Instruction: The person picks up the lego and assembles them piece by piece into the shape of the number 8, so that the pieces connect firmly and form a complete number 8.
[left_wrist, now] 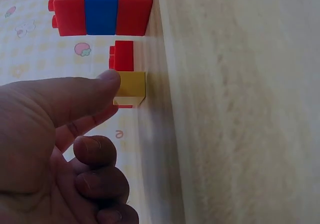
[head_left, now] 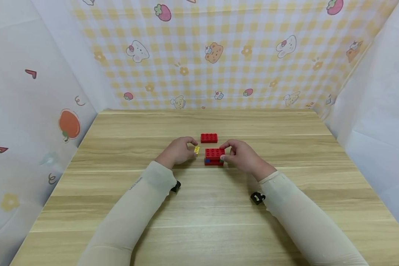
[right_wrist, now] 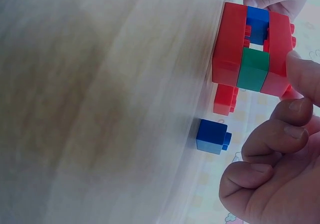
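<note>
While our left grip (head_left: 177, 150) pinches the yellow brick (head_left: 197, 150) and our right grip (head_left: 242, 156) the stack (head_left: 214, 152), we judge both light and stiff. We favour their flat sides.

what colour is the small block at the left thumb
The small block is yellow, seen best in the left wrist view.
</note>
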